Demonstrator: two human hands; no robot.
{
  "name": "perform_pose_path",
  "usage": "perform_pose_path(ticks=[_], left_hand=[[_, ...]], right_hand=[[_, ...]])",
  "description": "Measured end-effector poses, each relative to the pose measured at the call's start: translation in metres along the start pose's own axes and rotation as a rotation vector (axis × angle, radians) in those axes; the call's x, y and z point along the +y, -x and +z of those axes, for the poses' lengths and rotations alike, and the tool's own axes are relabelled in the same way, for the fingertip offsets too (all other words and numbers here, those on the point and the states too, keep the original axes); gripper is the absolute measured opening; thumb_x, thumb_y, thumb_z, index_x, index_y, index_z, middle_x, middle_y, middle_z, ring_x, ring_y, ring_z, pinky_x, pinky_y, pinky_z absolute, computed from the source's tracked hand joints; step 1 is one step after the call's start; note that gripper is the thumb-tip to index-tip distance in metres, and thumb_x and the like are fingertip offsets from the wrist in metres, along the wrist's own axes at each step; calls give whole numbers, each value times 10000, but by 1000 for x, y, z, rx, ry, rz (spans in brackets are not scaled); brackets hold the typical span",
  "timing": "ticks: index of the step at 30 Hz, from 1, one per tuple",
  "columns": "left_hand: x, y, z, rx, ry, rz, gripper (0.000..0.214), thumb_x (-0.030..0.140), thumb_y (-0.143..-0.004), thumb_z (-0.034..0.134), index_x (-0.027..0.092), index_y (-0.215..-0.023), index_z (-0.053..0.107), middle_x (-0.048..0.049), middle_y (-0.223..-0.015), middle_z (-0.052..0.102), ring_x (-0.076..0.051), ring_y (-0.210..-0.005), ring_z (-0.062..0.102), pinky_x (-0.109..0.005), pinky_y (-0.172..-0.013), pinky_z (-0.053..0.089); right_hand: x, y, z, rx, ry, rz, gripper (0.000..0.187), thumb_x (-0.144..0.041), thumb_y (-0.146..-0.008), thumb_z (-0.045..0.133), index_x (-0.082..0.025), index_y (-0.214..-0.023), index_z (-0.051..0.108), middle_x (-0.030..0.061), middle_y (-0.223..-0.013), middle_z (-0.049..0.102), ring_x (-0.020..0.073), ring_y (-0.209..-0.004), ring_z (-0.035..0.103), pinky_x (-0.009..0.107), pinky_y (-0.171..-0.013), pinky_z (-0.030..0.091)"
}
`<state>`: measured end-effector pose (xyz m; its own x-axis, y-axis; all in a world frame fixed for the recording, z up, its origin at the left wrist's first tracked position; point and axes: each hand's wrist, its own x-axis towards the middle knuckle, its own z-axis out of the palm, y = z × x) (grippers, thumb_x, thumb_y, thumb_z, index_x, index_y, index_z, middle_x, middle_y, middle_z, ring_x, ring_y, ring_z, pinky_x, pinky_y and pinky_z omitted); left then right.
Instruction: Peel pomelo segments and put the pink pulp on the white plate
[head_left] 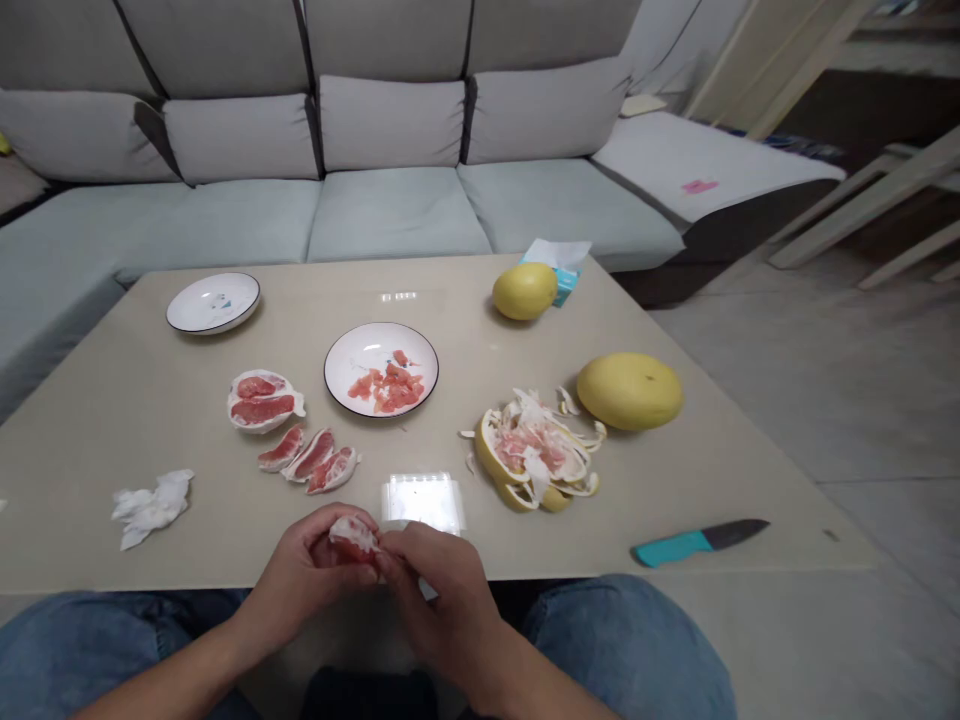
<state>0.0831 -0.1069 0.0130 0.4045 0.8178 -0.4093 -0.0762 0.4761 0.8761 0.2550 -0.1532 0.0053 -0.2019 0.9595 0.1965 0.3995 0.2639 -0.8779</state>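
My left hand (pixel 319 555) is closed around a pomelo segment (pixel 352 537), red flesh with white membrane on top, just over the table's near edge. At its right side, my right hand (pixel 439 570) pinches the segment's edge between thumb and fingers; the exact bit gripped is partly hidden. Beyond my left hand lie three loose pomelo segments (pixel 309 460) and a larger peeled pomelo piece (pixel 262 402). A white plate (pixel 341 365) with a dark rim holds small pieces of red pulp (pixel 394 388). Right of it sits a heap of yellow rind and membrane scraps (pixel 532 450).
Two whole yellow pomelos (pixel 630 390) stand at the right, one beside a blue tissue pack (pixel 566 270). A turquoise-handled knife (pixel 701 542) lies near the front right edge. Crumpled tissue (pixel 154 508) and a second plate (pixel 214 303) are at left. A grey sofa (pixel 397 210) stands behind.
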Motion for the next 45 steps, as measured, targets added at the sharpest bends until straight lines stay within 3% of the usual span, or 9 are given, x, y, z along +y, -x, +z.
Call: perform_pose_path(ticks=[9, 21, 25, 27, 30, 33, 37, 42, 45], left_hand=[[-9, 6, -12, -137, -59, 66, 238, 204, -730, 778, 196, -954, 698, -24, -834, 698, -144, -732, 638, -222, -688, 508], [-4, 2, -11, -200, 24, 16, 243, 243, -746, 769, 169, -958, 676, -18, -777, 654, -123, -681, 592, -213, -643, 468], [-4, -1, -12, -118, 51, -29, 301, 297, -778, 738, 169, -1031, 636, -24, -760, 675, -140, -667, 616, -239, -652, 484], [-3, -3, -12, -50, 90, -31, 307, 310, -806, 709, 172, -1063, 613, -12, -731, 671, -126, -642, 608, -230, -651, 483], [-2, -4, -12, 10, 145, -28, 335, 312, -799, 718, 171, -1081, 606, -12, -754, 679, -119, -663, 616, -207, -646, 478], [-3, -4, -11, -16, 173, -24, 394, 301, -752, 765, 180, -1090, 604, -35, -870, 704, -151, -773, 650, -237, -729, 495], [-6, -2, -8, -56, 160, -30, 523, 169, -676, 823, 201, -1136, 576, -39, -944, 713, -173, -877, 656, -266, -816, 486], [-6, -1, -6, -115, 149, -57, 471, 147, -711, 793, 182, -1121, 566, -14, -823, 694, -148, -779, 644, -254, -731, 487], [-4, -1, -7, -153, 140, -68, 479, 157, -717, 791, 172, -1133, 552, -19, -817, 687, -130, -722, 624, -234, -677, 471]], right_hand=[[-7, -1, 5, 76, -222, 78, 291, -289, -942, 503, -198, -699, 636, -13, -604, 528, 128, -586, 471, 250, -578, 350], [-7, -4, 5, 32, -377, 212, 287, -320, -921, 536, -187, -703, 666, 1, -656, 609, 131, -631, 503, 252, -608, 366], [1, -9, 3, 98, -382, 293, 132, -317, -828, 651, -195, -879, 653, -22, -703, 538, 126, -640, 470, 243, -600, 373], [4, -11, 2, 113, -416, 315, 328, -302, -730, 751, -202, -1006, 604, -37, -745, 503, 120, -643, 456, 233, -594, 381], [7, -13, 3, 37, -382, 375, 294, -279, -699, 779, -193, -890, 573, -54, -690, 466, 108, -593, 412, 221, -536, 340], [9, -13, 6, -8, -248, 306, 170, -270, -800, 685, -188, -738, 550, -44, -663, 455, 109, -589, 400, 227, -532, 307], [10, -10, 6, 19, -119, 130, 224, -239, -907, 539, -184, -690, 523, -21, -684, 474, 117, -629, 428, 241, -578, 314], [6, -7, 0, -11, -64, -4, 254, -234, -939, 463, -177, -699, 526, -11, -683, 477, 120, -619, 421, 254, -584, 310], [3, -8, -4, -69, -107, -3, 253, -243, -945, 464, -177, -742, 601, -5, -690, 509, 125, -632, 440, 256, -591, 316]])
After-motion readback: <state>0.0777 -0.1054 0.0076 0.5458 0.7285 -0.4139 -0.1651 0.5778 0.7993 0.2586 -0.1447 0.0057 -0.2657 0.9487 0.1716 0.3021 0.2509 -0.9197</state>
